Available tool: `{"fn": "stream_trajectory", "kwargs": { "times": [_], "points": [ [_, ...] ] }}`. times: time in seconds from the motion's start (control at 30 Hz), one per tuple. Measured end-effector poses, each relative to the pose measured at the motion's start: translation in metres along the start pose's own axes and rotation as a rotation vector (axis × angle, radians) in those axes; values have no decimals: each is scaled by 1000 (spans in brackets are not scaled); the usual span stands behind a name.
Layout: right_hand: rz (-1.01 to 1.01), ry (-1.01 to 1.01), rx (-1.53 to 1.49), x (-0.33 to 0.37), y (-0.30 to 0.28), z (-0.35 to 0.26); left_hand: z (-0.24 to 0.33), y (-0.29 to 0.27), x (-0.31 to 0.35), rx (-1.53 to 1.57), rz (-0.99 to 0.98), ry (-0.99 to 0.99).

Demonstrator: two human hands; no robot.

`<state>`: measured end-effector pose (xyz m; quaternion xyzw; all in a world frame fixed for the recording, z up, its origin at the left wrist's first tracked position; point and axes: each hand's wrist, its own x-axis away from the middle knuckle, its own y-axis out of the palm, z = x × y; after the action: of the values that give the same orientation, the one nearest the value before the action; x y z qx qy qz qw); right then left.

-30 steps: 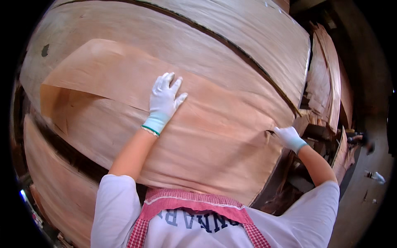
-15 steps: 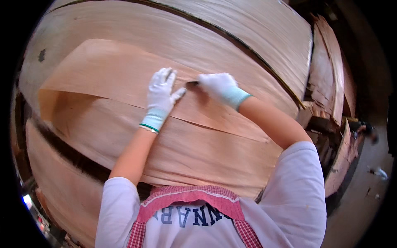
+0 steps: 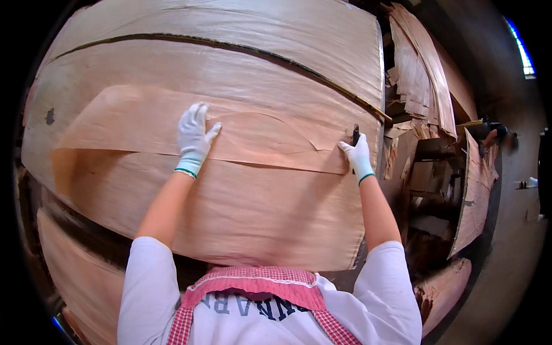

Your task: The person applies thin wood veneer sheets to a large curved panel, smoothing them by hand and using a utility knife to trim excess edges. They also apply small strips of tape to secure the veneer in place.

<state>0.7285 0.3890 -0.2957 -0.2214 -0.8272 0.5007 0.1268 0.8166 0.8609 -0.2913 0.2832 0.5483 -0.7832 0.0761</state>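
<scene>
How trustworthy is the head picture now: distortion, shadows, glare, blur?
Head view: fisheye bowing in the long dark seam, plus black corners; head view: soft shadow across the wide wood sheet, below and left of the right hand; head view: bluish light glaring, upper right; head view: dim, soft floor at right.

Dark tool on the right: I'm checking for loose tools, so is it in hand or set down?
In hand: the dark tool juts from the grip of the gloved right hand.

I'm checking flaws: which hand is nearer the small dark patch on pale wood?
Left: the white-gloved left hand is right of the dark patch; the white-gloved right hand is farther right.
</scene>
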Motion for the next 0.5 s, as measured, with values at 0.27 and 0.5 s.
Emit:
{"fn": "stream_trajectory", "kwargs": {
  "times": [0.27, 0.5],
  "points": [
    [28, -322, 35, 39, -45, -19, 20, -8, 12, -393, -183, 261],
    [-61, -324, -388, 220, -166, -115, 44, -11, 18, -446, -450, 137]
  ]
}}
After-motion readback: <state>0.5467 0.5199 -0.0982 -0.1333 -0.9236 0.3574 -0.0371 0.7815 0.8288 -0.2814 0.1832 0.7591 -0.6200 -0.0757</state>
